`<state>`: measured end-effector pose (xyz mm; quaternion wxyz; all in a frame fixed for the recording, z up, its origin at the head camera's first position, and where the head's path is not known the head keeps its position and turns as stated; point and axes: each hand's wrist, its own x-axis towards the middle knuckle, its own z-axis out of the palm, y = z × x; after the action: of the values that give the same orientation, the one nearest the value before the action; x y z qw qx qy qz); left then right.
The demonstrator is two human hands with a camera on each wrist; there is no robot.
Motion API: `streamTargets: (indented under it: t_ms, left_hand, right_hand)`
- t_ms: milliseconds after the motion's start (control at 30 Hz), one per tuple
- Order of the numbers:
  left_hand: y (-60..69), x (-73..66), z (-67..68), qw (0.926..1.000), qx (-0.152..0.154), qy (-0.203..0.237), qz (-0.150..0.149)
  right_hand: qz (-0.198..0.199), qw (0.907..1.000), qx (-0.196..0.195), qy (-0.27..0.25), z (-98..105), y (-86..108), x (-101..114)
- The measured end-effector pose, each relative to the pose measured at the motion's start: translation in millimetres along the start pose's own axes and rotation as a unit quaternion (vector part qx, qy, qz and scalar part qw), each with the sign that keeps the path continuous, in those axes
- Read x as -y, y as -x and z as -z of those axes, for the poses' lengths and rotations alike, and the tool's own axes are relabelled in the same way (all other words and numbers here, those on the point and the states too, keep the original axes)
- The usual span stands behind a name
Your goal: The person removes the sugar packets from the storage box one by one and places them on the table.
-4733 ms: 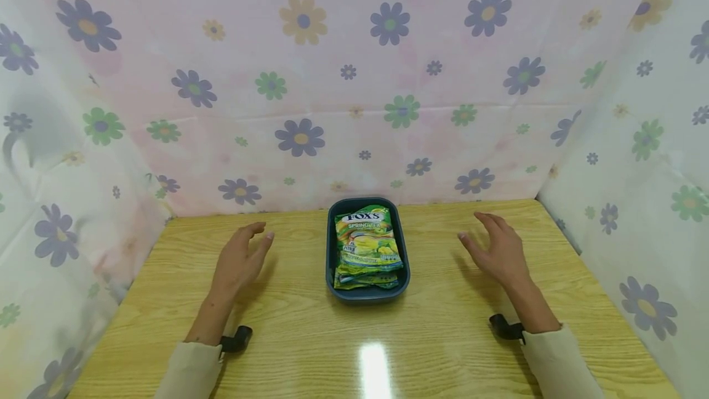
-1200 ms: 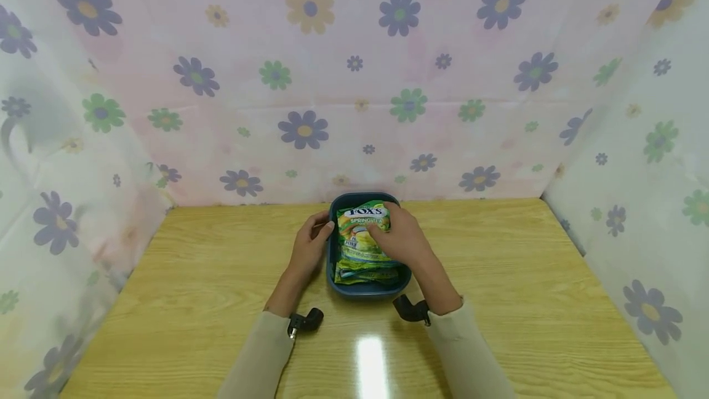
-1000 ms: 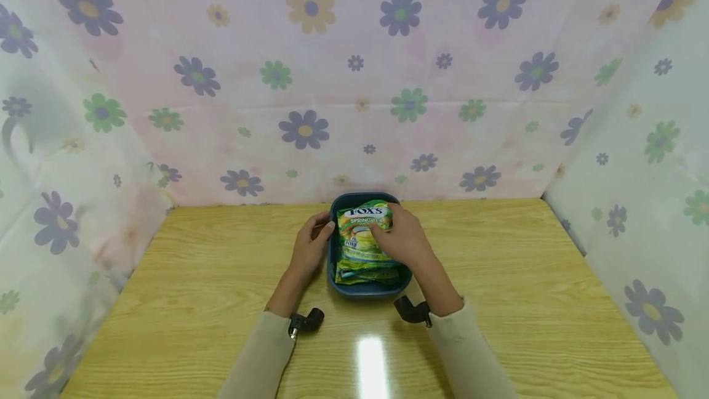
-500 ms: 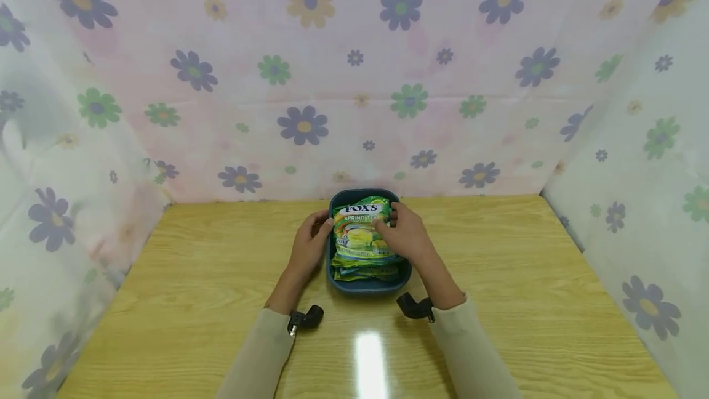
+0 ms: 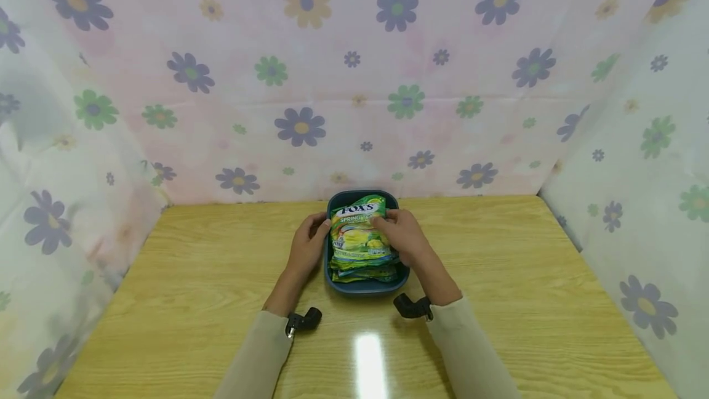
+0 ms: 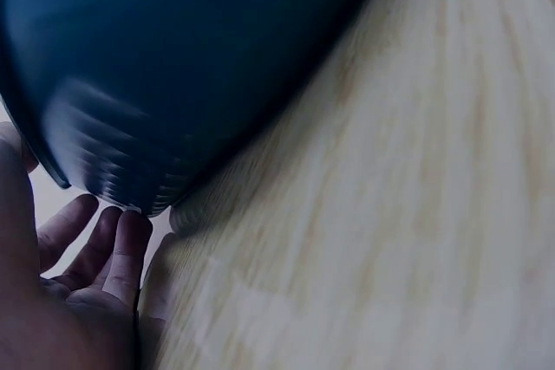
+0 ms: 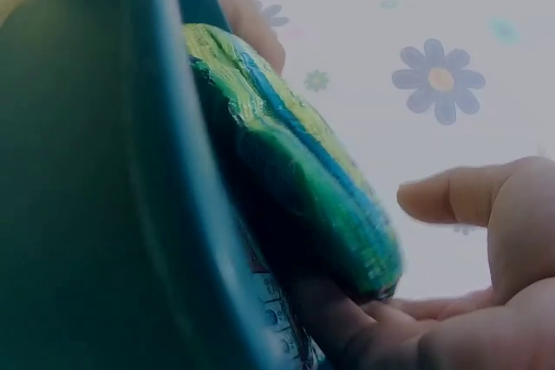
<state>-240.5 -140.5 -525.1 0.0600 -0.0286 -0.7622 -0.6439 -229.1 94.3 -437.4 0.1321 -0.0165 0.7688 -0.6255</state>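
A dark blue tray [image 5: 362, 292] holds a stack of green and yellow candy packets, the top packet [image 5: 360, 237] face up and slightly tilted. The left hand [image 5: 306, 246] grips the tray's left side, thumb at the rim; in the left wrist view, fingertips of this hand [image 6: 82, 292] touch the outer wall of the tray [image 6: 165, 49]. The right hand [image 5: 411, 242] holds the top packet's right edge, thumb above. In the right wrist view, fingers of the right hand [image 7: 494, 275] are under the packet [image 7: 303, 171], its edge raised near the tray's rim [image 7: 186, 179].
A wooden table [image 5: 221, 288] lies under the tray. Flowered cloth [image 5: 354, 79] stands behind it and at both sides. Each wrist wears a black camera mount, the left one [image 5: 304, 320] and the right one [image 5: 412, 308].
Both hands have come in from the sides to the tray. Over the last second the top packet has shifted slightly left and tilted, and the right fingers have moved down its right edge.
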Motion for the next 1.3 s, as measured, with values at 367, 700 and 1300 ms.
streamTargets:
  t_ms: [367, 700, 1300]
  left_hand:
    - [2.4, -0.3, 1.8, 0.9999, 0.002, -0.009, 0.008]
    - [1.7, -1.7, 1.2, 0.9999, 0.002, -0.009, 0.009]
    - [8.2, -22.1, 1.3, 0.9998, 0.008, -0.001, 0.018]
  right_hand:
    - [0.008, 0.9999, -0.003, -0.008, -16.0, -2.2, -6.9]
    - [0.019, 0.9995, -0.022, -0.01, -19.2, -1.3, -7.9]
    - [0.003, 0.9991, -0.025, -0.035, -3.2, 1.1, -0.2]
